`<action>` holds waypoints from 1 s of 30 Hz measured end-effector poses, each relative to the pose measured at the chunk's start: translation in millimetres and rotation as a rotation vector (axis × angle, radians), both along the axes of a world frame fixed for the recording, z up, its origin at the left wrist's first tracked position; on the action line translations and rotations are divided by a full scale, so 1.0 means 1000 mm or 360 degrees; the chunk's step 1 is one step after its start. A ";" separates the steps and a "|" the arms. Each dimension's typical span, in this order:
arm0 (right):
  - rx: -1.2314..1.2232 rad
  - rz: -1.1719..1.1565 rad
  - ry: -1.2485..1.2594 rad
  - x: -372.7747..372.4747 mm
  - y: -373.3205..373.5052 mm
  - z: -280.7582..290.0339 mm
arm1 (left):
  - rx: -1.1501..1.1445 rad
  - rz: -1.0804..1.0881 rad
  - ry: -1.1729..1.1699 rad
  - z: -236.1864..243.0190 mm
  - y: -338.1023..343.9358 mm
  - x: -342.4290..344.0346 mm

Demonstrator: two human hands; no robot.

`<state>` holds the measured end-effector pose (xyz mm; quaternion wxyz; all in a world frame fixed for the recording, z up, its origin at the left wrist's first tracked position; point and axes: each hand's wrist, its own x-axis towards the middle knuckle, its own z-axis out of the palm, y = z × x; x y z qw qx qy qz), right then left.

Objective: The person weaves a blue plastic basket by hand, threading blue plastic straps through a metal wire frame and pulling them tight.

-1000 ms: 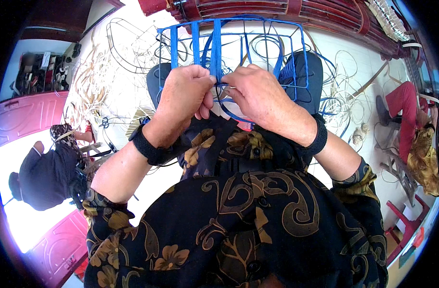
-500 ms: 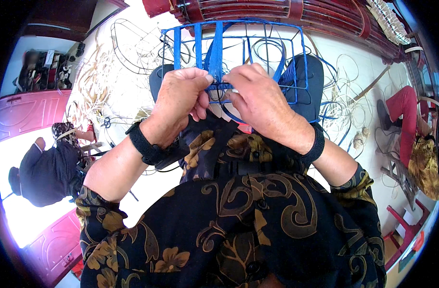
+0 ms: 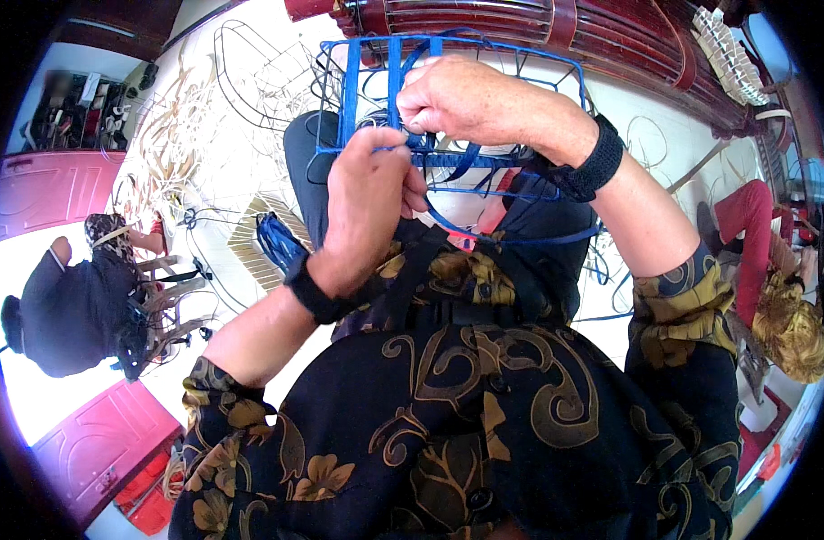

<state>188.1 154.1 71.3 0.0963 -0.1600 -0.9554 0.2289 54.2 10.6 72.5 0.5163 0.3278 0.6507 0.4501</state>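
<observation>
A blue wire basket frame [image 3: 585, 90] lies over my lap and knees, with flat blue strips [image 3: 351, 90] running across its left part. My left hand [image 3: 362, 193] is closed at the frame's near bar, its thumb and fingers pinched there. Just above and to the right, my right hand [image 3: 484, 99] is curled over the strips, fingers closed on a blue strip. The exact grip points are partly hidden behind the fingers. A loose blue strip [image 3: 538, 240] curves from beside my left hand toward the right, below the frame.
Bare wire frames [image 3: 250, 76] and tangled pale strips [image 3: 173, 135] cover the floor on the left. A bundle of blue strips [image 3: 277, 241] lies beside my left knee. Dark red wooden furniture [image 3: 484, 22] stands ahead. One person [image 3: 79, 306] sits left, another [image 3: 745, 216] right.
My right hand has moved up and left, over the upright strips. My left hand has shifted slightly right and down. The frame has moved slightly right, and the blue bundle now shows on the left.
</observation>
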 end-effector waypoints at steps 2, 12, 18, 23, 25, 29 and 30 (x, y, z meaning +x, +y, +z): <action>0.0098 0.0059 0.0153 -0.006 -0.002 -0.006 | 0.0126 0.0022 -0.0207 -0.014 -0.026 -0.008; 0.0013 0.0022 -0.0446 -0.017 -0.011 0.011 | 0.0102 -0.0284 -0.1493 -0.050 -0.020 -0.015; 0.0047 0.0089 -0.0490 -0.018 -0.009 0.014 | -0.0036 -0.0081 -0.0965 -0.049 -0.017 -0.008; 0.0064 0.0107 -0.0258 -0.011 -0.010 0.007 | 0.0037 -0.0004 -0.0408 -0.037 -0.020 0.003; 0.0027 0.0023 -0.0275 -0.008 -0.016 0.007 | 0.0059 -0.0035 -0.0241 -0.038 -0.021 0.002; 0.0050 -0.0073 0.0072 0.001 -0.026 -0.003 | 0.0025 -0.0080 -0.0145 -0.033 -0.021 0.002; 0.0031 -0.0116 0.0073 0.003 -0.031 -0.002 | 0.0031 -0.0073 -0.0127 -0.033 -0.021 0.002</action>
